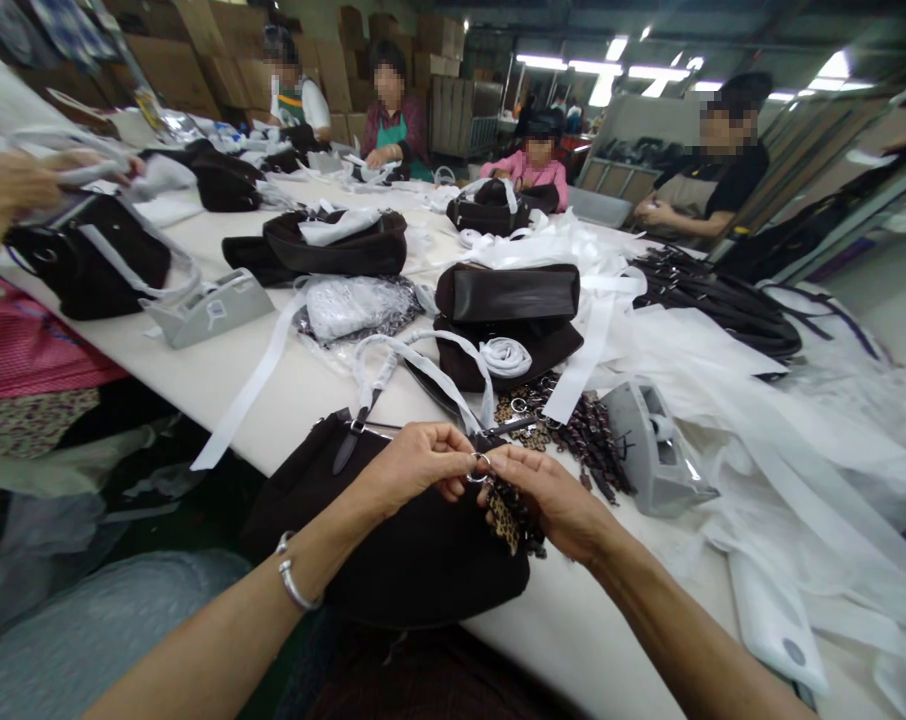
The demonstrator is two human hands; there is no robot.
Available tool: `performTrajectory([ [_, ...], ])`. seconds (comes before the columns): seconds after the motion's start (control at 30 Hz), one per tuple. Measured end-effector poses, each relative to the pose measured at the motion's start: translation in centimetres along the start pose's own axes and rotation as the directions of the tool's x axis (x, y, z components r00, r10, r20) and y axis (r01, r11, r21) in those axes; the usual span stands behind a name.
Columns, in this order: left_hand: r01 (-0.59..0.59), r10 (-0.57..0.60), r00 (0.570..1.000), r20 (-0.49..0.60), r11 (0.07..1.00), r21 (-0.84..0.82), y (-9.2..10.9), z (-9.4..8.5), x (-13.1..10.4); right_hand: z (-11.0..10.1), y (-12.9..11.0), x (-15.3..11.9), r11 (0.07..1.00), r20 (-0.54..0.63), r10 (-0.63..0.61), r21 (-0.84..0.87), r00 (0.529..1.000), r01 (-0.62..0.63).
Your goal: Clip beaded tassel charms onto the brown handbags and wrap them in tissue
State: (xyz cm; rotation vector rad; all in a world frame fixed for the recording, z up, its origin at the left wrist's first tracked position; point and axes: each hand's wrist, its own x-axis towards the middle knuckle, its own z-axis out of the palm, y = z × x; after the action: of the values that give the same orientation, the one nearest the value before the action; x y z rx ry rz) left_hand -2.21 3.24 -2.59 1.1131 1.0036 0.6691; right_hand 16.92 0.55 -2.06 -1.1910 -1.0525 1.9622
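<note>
Just above a dark brown handbag [393, 540], both hands meet at a silver key ring [478, 468]. My left hand [423, 462], with a silver bangle at the wrist, pinches the ring from the left. My right hand [547, 490] is closed on the ring's other side, and a leopard-print charm [507, 515] with dark tassels hangs beneath its fingers. The bag lies at the table's near edge, its handles [415, 350] wrapped in white material. Right behind the right hand is a pile of similar charms [573, 430] with rings.
A grey tape dispenser [652, 450] stands right of the charms, another [209, 308] at left. More dark handbags [509, 300] and white wrapping sheets [693, 370] cover the table. Black straps [715, 300] lie at right. A co-worker's hands [40, 180] work at far left; several people sit beyond.
</note>
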Motion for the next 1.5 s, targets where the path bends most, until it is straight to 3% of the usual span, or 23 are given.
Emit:
performTrajectory([
  [0.17,0.02,-0.02,1.0,0.025,1.0,0.0,0.1,-0.4,0.3,0.7,-0.1,0.3,1.0,-0.149,0.017,0.02,0.989,-0.014],
  [0.23,0.027,-0.026,1.0,-0.011,0.988,0.153,-0.2,-1.0,1.1,0.5,0.0,0.4,1.0,-0.202,0.022,0.006,0.979,-0.021],
  [0.33,0.063,-0.034,0.997,-0.074,0.899,0.433,-1.2,-2.0,3.3,-0.3,0.0,0.8,0.997,-0.28,0.016,-0.062,0.96,-0.035],
  [0.43,0.116,-0.103,0.993,-0.053,0.869,0.482,-2.5,-2.3,6.0,-1.1,0.0,1.6,0.981,-0.33,-0.039,-0.191,0.943,-0.027],
  [0.57,0.173,-0.177,0.984,-0.026,0.9,0.401,-3.8,-1.6,8.4,-1.7,0.1,2.9,0.9,-0.395,-0.139,-0.432,0.908,-0.051],
  [0.73,0.139,-0.141,0.99,0.007,0.981,0.132,-4.6,-1.5,8.4,-1.9,0.2,4.2,0.771,-0.458,-0.274,-0.63,0.846,-0.092],
  [0.9,0.12,-0.118,0.993,0.021,0.985,-0.125,-4.9,-2.5,7.6,-1.4,-0.3,5.2,0.707,-0.479,-0.315,-0.695,0.819,-0.135],
  [1.13,0.163,-0.128,0.98,0.151,0.954,-0.251,-5.9,-3.1,8.0,-0.6,0.3,5.7,0.65,-0.454,-0.341,-0.747,0.823,-0.143],
  [1.33,0.12,-0.088,0.99,0.109,0.934,-0.335,-6.0,-3.0,8.2,-0.6,0.5,6.1,0.716,-0.539,-0.382,-0.687,0.75,-0.129],
  [1.5,0.103,-0.07,0.992,0.101,0.923,-0.37,-6.0,-3.0,8.0,-0.2,-0.2,7.2,0.647,-0.549,-0.46,-0.746,0.698,-0.16],
])
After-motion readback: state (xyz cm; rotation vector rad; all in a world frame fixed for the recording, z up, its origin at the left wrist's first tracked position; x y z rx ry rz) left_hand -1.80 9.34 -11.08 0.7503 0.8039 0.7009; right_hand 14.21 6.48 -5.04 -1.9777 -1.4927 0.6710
